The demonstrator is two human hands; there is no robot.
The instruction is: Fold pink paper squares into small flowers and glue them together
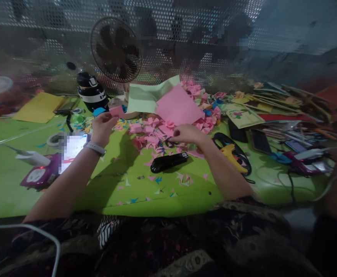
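Observation:
My left hand (pixel 102 125) is raised over the green table (pixel 133 192), its fingers pinched on a small pink paper piece (pixel 116 111). My right hand (pixel 185 135) lies lower, to the right, fingers curled on the dark loops of what look like scissors (pixel 170 143) among a heap of pink paper cuttings (pixel 151 132). A black stapler (pixel 168 161) rests just in front of my right hand. A large pink sheet (pixel 178 105) and a pale green sheet (pixel 145 98) lie behind the heap.
A small fan (pixel 116 50) stands at the back by a black bottle (pixel 91 92). A lit phone (pixel 71 148) lies left. A yellow glue gun (pixel 233 154), cables and stacked paper crafts (pixel 286 104) crowd the right. Small paper scraps (pixel 156 184) dot the table.

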